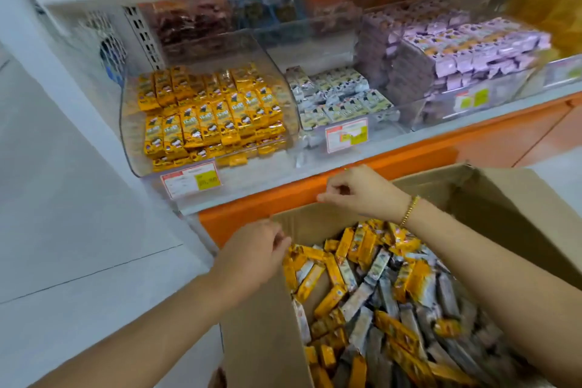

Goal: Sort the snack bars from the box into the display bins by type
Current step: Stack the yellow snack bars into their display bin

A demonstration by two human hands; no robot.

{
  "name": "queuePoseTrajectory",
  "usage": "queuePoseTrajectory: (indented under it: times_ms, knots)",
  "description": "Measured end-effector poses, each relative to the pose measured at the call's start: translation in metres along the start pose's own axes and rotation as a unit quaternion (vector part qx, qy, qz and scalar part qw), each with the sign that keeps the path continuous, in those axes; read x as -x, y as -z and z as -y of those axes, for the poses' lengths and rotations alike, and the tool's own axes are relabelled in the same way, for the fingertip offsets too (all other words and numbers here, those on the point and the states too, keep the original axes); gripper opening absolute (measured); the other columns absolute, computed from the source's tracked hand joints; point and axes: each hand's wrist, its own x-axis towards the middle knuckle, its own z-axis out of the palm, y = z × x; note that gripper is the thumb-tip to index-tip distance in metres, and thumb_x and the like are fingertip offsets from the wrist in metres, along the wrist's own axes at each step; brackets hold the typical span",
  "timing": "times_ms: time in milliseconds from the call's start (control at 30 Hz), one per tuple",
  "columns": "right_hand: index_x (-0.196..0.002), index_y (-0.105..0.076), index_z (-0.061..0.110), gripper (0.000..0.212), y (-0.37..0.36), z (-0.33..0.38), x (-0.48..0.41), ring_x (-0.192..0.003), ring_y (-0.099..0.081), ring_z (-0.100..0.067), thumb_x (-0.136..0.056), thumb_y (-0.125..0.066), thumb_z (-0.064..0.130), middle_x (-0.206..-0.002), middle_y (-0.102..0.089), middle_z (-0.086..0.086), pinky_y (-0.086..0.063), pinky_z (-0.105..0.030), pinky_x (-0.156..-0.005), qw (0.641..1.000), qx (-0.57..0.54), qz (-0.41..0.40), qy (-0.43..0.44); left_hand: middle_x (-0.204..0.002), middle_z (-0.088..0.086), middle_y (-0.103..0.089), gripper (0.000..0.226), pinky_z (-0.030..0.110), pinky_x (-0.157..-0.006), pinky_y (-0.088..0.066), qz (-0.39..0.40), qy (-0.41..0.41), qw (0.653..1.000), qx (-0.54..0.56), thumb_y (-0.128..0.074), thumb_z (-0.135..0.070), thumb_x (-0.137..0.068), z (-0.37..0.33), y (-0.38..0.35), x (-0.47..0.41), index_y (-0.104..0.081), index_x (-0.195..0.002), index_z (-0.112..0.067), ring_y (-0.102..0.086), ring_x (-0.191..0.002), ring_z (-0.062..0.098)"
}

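An open cardboard box (pixel 315 224) stands on the floor at the lower right. It is full of loose snack bars (pixel 371 287) in yellow-orange and silver-grey wrappers. My left hand (pixel 252 255) curls over the box's near-left corner edge. My right hand (pixel 362 192), with a gold bracelet at the wrist, has its fingers curled at the box's far rim. No bar is in either hand. On the shelf above, a clear bin (pixel 132 123) holds tidy rows of yellow bars (pixel 214 110), and the bin to its right holds white cow-print bars (pixel 340 94).
Purple packs (pixel 466 50) fill bins at the right of the shelf. Price tags (pixel 190 179) hang on the bin fronts. An orange base panel (pixel 409 161) runs under the white shelf. Pale floor tiles (pixel 78 230) lie to the left. Another shelf with goods sits above.
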Motion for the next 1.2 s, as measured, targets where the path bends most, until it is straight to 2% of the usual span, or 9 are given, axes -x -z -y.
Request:
queuePoseTrajectory:
  times_ms: [100, 200, 400, 533, 767, 867, 967, 1133, 1200]
  knots:
    - [-0.107, -0.067, 0.012, 0.020, -0.048, -0.078, 0.024, -0.096, -0.064, -0.024, -0.094, -0.055, 0.020, -0.105, -0.069, -0.011, -0.047, -0.032, -0.082, 0.979, 0.104, 0.091, -0.151, -0.128, 0.000, -0.056, 0.043, 0.023, -0.093, -0.041, 0.121, 0.068, 0.990, 0.005, -0.057, -0.037, -0.091, -0.009, -0.044, -0.001, -0.048, -0.130, -0.021, -0.053, -0.116, 0.017]
    - [-0.142, -0.040, 0.021, 0.057, -0.087, -0.133, 0.044, -0.116, -0.053, -0.032, -0.090, -0.044, -0.002, -0.133, -0.051, -0.015, -0.046, -0.036, -0.088, 0.951, 0.141, 0.178, -0.212, -0.142, 0.009, -0.042, 0.073, 0.023, -0.095, -0.037, 0.223, 0.158, 0.961, 0.043, -0.063, -0.029, -0.090, -0.006, -0.071, -0.004, -0.022, -0.145, -0.006, -0.046, -0.127, 0.022]
    - [-0.153, -0.006, 0.026, 0.085, -0.124, -0.179, 0.031, -0.146, -0.007, -0.028, -0.087, -0.043, -0.014, -0.160, -0.005, -0.003, -0.036, -0.040, -0.106, 0.921, 0.211, 0.286, -0.158, -0.155, 0.008, -0.024, 0.086, 0.039, -0.112, -0.033, 0.230, 0.236, 0.927, 0.181, -0.065, -0.019, -0.088, 0.029, -0.086, -0.019, -0.008, -0.153, -0.016, -0.034, -0.137, 0.027]
    - [-0.151, -0.017, 0.017, 0.072, -0.147, -0.201, 0.017, -0.143, -0.014, -0.029, -0.089, -0.045, -0.006, -0.156, -0.016, -0.006, -0.033, -0.040, -0.111, 0.909, 0.260, 0.306, -0.108, -0.158, 0.008, 0.009, 0.095, 0.023, -0.115, -0.009, 0.248, 0.211, 0.941, 0.095, -0.063, -0.024, -0.090, 0.027, -0.092, -0.034, 0.010, -0.148, -0.004, -0.001, -0.147, 0.020]
    - [-0.140, -0.036, 0.009, 0.054, -0.154, -0.205, 0.003, -0.126, -0.034, -0.031, -0.090, -0.055, 0.015, -0.141, -0.036, -0.013, -0.038, -0.040, -0.103, 0.877, 0.366, 0.308, -0.055, -0.158, 0.013, 0.011, 0.097, 0.024, -0.114, -0.013, 0.270, 0.209, 0.940, 0.024, -0.061, -0.029, -0.092, 0.014, -0.088, -0.046, 0.014, -0.147, 0.000, -0.005, -0.147, 0.024]
    - [-0.137, -0.037, 0.012, 0.072, -0.140, -0.195, 0.006, -0.126, -0.042, -0.030, -0.076, -0.075, 0.021, -0.136, -0.045, -0.012, -0.048, -0.038, -0.093, 0.892, 0.267, 0.337, -0.138, -0.159, 0.013, 0.007, 0.097, 0.027, -0.115, -0.018, 0.262, 0.209, 0.942, 0.016, -0.062, -0.030, -0.091, 0.013, -0.086, -0.045, 0.012, -0.148, 0.000, -0.012, -0.146, 0.024]
    - [-0.126, -0.040, 0.011, 0.072, -0.108, -0.167, 0.016, -0.101, -0.056, -0.026, -0.070, -0.082, 0.031, -0.107, -0.058, -0.007, -0.048, -0.034, -0.074, 0.927, 0.096, 0.278, -0.232, -0.159, 0.013, 0.002, 0.098, 0.029, -0.114, -0.025, 0.257, 0.219, 0.941, 0.011, -0.064, -0.030, -0.089, 0.007, -0.079, -0.042, 0.009, -0.149, 0.000, -0.019, -0.144, 0.026]
    - [-0.092, -0.038, 0.017, 0.058, -0.062, -0.087, 0.042, -0.069, -0.049, -0.010, -0.065, -0.086, 0.037, -0.078, -0.049, 0.007, -0.032, -0.020, -0.052, 0.948, -0.157, 0.046, -0.273, -0.123, 0.002, -0.060, 0.048, 0.027, -0.093, -0.044, 0.181, 0.233, 0.936, 0.193, -0.068, -0.037, -0.084, -0.016, -0.055, -0.043, -0.058, -0.122, -0.008, -0.057, -0.114, 0.020]
    - [-0.090, -0.040, 0.016, 0.058, -0.048, -0.048, 0.046, -0.063, -0.048, -0.006, -0.063, -0.086, 0.038, -0.077, -0.054, 0.005, -0.036, -0.020, -0.050, 0.952, -0.186, -0.027, -0.244, -0.110, 0.002, -0.066, 0.051, 0.027, -0.086, -0.049, 0.140, 0.241, 0.893, 0.353, -0.071, -0.044, -0.076, -0.035, -0.035, -0.044, -0.064, -0.114, -0.010, -0.064, -0.100, 0.017]
